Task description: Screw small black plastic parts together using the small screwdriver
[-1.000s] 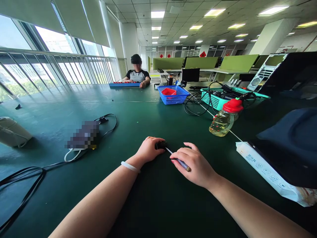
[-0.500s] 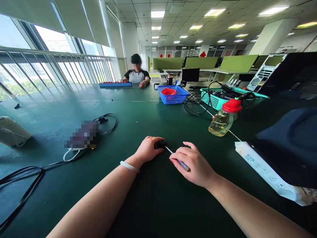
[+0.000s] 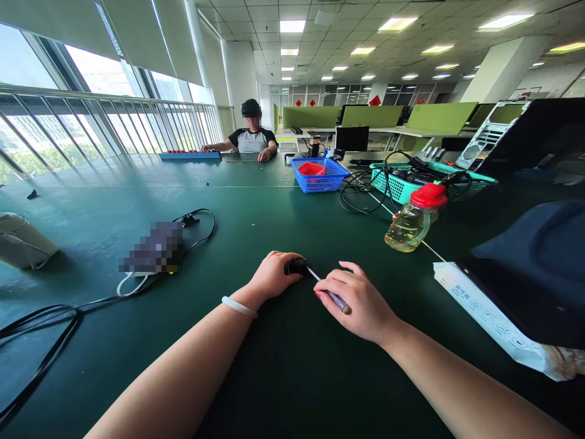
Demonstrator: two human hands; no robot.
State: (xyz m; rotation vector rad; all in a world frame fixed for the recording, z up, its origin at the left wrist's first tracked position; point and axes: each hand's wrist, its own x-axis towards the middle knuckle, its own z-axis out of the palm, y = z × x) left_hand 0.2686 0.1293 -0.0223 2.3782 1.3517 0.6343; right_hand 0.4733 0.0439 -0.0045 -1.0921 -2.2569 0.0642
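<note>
My left hand (image 3: 273, 275) rests on the green table (image 3: 283, 378) with its fingers closed around a small black part (image 3: 296, 266). My right hand (image 3: 359, 302) holds a thin screwdriver (image 3: 331, 297); its metal shaft points up-left into the black part, and its brown end sticks out by my thumb. Both hands sit close together at the table's middle, with a white band on my left wrist.
A red-capped bottle (image 3: 411, 221) stands to the right. A white packet (image 3: 491, 317) lies under a dark bag (image 3: 539, 268). Blue basket (image 3: 319, 174) and teal basket (image 3: 402, 180) with cables sit farther back. A blurred object (image 3: 153, 249) with cables lies left. A person (image 3: 252, 135) sits at the far end.
My hands have stayed almost still. The person at the far end has slid the blue tray to the left along the table.
</note>
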